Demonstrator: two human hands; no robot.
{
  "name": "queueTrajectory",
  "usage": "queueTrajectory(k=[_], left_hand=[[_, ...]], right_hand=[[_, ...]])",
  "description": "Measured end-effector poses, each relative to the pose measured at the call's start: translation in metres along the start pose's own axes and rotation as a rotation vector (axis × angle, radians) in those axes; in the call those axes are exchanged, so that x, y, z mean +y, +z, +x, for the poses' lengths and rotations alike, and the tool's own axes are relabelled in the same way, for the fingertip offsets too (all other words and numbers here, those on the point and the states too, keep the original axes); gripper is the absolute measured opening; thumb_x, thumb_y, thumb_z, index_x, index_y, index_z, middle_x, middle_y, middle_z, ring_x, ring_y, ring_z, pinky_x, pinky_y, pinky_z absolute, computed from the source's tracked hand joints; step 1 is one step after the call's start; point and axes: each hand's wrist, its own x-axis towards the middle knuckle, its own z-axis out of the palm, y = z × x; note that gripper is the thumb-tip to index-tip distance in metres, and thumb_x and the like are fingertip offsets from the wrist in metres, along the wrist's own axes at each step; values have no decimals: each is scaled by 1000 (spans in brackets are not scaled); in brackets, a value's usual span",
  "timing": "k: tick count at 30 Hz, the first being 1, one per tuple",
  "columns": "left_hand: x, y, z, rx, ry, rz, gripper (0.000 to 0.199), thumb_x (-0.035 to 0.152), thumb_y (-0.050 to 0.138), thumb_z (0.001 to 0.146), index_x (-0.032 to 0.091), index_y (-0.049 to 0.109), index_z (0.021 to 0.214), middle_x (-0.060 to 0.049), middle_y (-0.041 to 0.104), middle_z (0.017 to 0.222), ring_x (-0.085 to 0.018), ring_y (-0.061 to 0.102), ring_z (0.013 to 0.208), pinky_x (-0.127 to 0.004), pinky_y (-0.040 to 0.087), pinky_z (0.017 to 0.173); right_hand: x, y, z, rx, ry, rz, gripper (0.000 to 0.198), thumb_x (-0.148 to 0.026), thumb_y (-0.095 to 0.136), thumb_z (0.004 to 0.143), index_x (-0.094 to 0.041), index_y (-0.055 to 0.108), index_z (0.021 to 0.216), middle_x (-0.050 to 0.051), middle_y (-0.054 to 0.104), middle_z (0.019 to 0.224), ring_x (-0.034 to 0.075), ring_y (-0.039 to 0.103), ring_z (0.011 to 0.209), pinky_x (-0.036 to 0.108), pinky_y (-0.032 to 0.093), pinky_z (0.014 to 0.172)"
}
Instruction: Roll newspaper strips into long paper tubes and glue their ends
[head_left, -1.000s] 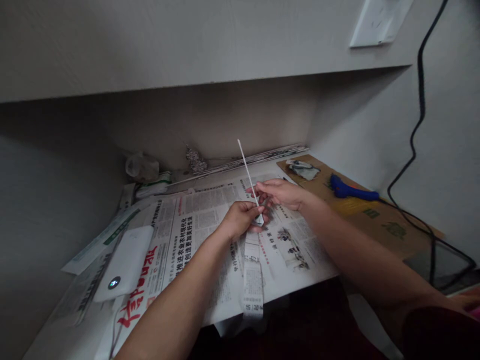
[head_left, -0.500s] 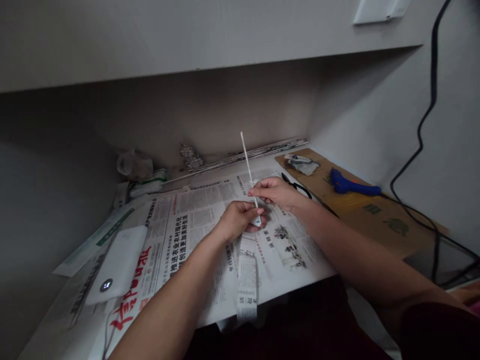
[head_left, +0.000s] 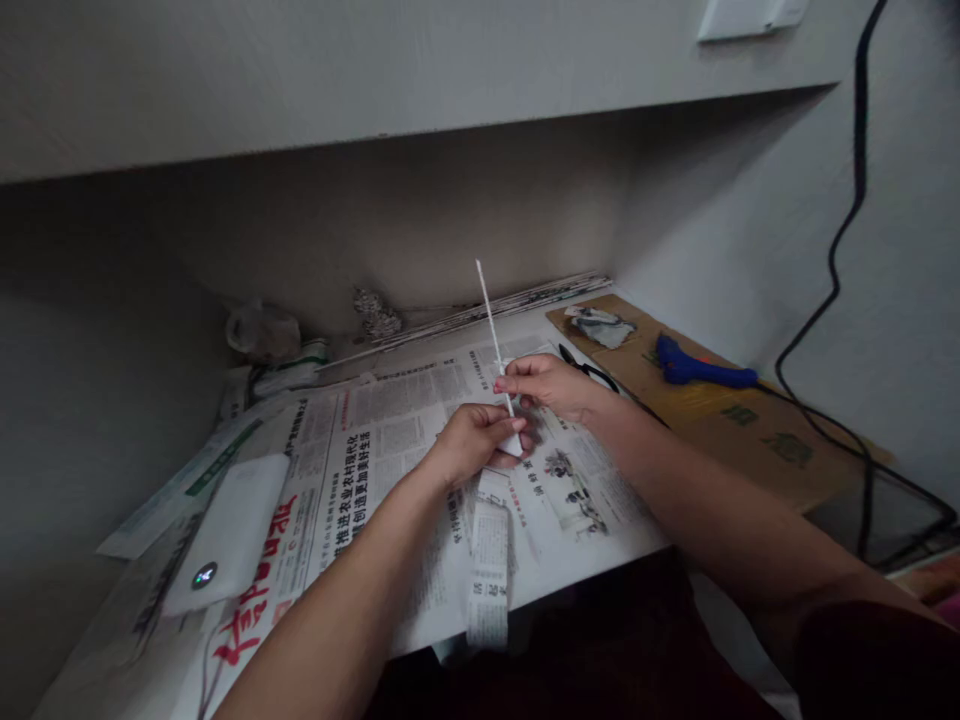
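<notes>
A thin white rolled-paper stick [head_left: 486,305] slants up from between my hands, its tip pointing away from me. My left hand [head_left: 480,440] is closed on its lower end, where a small white paper flap [head_left: 512,447] shows between thumb and fingers. Higher up, the thumb and fingertips of my right hand [head_left: 544,385] pinch the stick. A printed newspaper strip [head_left: 489,555] runs from beneath my left hand toward the near table edge and over it. Whether the strip joins the stick is hidden by my fingers. Black-handled scissors [head_left: 592,370] lie just beyond my right hand.
Newspaper sheets [head_left: 420,390] cover the table. On the left lies a white power bank [head_left: 232,530]. A blue glue gun [head_left: 701,365] with a black cord rests on cardboard [head_left: 750,425] at right. Long paper sticks [head_left: 510,305] line the back wall; a plastic bag [head_left: 262,330] sits back left.
The camera view has shifted slightly. The paper flap at the stick's lower end shows a plainer white side now. Both hands keep nearly the same place and grip.
</notes>
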Motion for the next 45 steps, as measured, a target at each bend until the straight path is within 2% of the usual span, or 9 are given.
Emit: queueTrajectory(k=[5,10,14,19,23,29,34,39,45], left_hand=[[3,0,-1,7,14,-15,35,43,66,74,9,68,83,-10,67,81,-16,63,73,-28,54,63],[4,2,-1,1,3,14,35,43,66,73,9,68,81,-11,67,81,-16,63,73,-26,53,61],[3,2,-1,32,4,-3,34,42,67,73,9,67,82,-11,67,80,-16,63,71,-28,53,62],[5,4,-3,-5,-12,12,35,42,66,73,8,67,81,-12,67,81,-16,63,72,-26,52,61],[5,4,-2,34,-10,0,35,41,68,72,7,67,81,-12,67,79,-16,63,70,-26,52,60],[5,4,-2,20,-14,28,35,42,66,73,9,67,81,-12,67,80,-17,63,73,-26,53,61],[6,5,-2,59,-8,15,35,42,68,71,9,67,81,-11,67,79,-17,63,73,-28,53,62],[6,6,-2,39,-29,19,33,40,68,72,9,67,80,-12,68,79,-16,63,71,-25,53,60],[3,4,-1,43,-7,-21,32,41,68,72,10,66,80,-10,68,77,-16,64,70,-27,54,60]], right_hand=[[1,-2,0,-137,71,25,28,-41,68,73,-16,70,86,3,64,77,9,51,62,23,38,56],[1,-2,0,25,27,84,25,-38,75,65,-15,65,69,-1,59,68,8,48,59,22,37,54],[0,-3,0,-96,33,72,26,-38,71,70,-15,69,81,4,64,87,9,51,66,23,40,59],[4,-4,2,23,29,115,22,-34,76,65,-16,64,69,0,60,73,8,51,64,22,42,60],[3,-6,2,-107,61,112,23,-37,70,72,-16,69,81,5,65,91,12,57,78,24,45,67],[1,-5,2,29,72,108,22,-35,76,65,-17,64,67,2,63,76,10,56,70,24,45,63],[1,-5,1,-130,95,94,24,-37,72,70,-16,69,81,3,65,83,11,58,73,24,46,67],[1,-4,2,27,64,115,25,-36,77,63,-15,64,67,1,63,73,10,55,67,22,45,62],[0,-3,0,-90,93,103,24,-36,73,69,-14,68,77,5,66,85,10,57,70,22,46,64]])
